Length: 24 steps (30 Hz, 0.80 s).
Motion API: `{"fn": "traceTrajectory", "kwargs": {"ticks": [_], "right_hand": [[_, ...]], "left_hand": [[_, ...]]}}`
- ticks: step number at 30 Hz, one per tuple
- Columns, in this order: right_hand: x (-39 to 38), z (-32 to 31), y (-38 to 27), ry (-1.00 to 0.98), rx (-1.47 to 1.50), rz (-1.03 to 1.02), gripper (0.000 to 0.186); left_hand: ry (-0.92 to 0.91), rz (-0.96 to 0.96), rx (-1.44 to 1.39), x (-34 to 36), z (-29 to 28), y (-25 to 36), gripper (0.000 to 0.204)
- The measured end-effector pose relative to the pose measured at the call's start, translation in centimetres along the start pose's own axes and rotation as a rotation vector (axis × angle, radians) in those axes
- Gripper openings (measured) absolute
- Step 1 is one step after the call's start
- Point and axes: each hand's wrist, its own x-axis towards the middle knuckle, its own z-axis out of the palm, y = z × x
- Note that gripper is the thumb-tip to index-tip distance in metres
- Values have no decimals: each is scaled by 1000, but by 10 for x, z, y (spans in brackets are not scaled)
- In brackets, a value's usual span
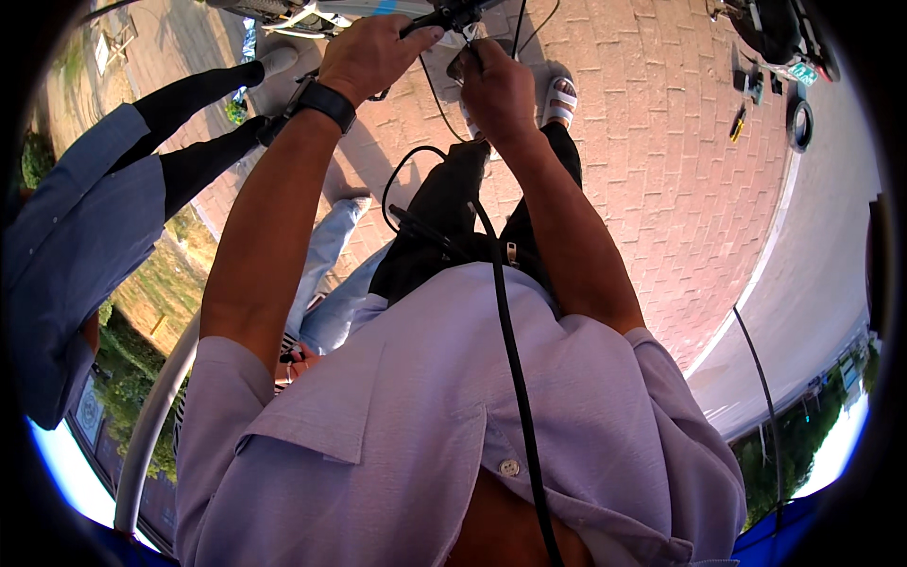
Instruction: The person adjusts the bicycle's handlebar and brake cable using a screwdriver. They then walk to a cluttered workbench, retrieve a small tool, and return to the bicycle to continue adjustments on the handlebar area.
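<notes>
At the top of the head view, my left hand (373,57) is closed around the black handlebar (446,17) of a white two-wheeler (326,13), with the thumb lying along the bar. A dark watch (326,102) sits on that wrist. Just right of it and slightly lower, my right hand (499,94) is closed in a pinch close under the bar. What its fingers hold is mostly hidden; a dark rounded part shows beside them. A thin black cable (437,106) hangs down from the handlebar between my hands.
Two people stand at my left, one in dark trousers (194,180), one in light jeans (326,255). Brick paving (661,189) lies underfoot. A motorcycle (770,28), a small tyre (800,125) and a yellow-handled tool (737,125) are at the right. A black cable (510,350) crosses my shirt.
</notes>
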Motion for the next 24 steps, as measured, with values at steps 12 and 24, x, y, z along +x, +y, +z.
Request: {"fn": "traceTrajectory", "kwargs": {"ticks": [12,24], "right_hand": [[1,6,-12,-82,128,186,19],[18,13,-48,23,1778,1096,28]], "left_hand": [[-3,38,38,1,-1,-3,44],[-115,-241,-1014,3,-9,-21,56]]}}
